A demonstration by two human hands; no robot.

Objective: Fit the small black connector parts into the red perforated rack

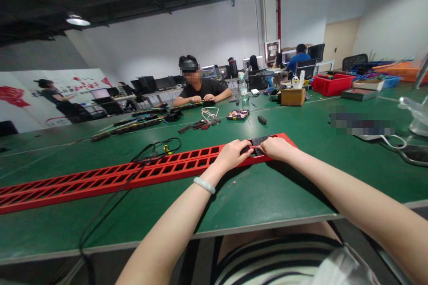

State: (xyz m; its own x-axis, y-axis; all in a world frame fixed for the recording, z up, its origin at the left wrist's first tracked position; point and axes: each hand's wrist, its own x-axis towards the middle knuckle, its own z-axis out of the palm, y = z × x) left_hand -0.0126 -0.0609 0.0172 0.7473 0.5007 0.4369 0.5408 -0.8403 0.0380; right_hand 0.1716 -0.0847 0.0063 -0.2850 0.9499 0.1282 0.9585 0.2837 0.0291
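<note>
A long red slotted frame [187, 163] lies across the green table, with rows of square openings. Black blocks [259, 140] fill the slots at its right end. There my left hand [231, 155] rests on the frame, its fingers closed on a small black part [245, 148]. Close beside it, my right hand [276, 148] has its fingers pinched at the frame's end. A thin red wire [254, 146] runs between the fingertips of both hands. The right fingertips are partly hidden by the hand itself.
A black cable [125, 182] crosses the frame and hangs over the front edge. Beyond lie a patterned box [238, 115], a black block [262, 120] and a white cable [210, 116]. A co-worker [200, 87] sits opposite. A bottle [243, 89] and red bin [332, 84] stand behind.
</note>
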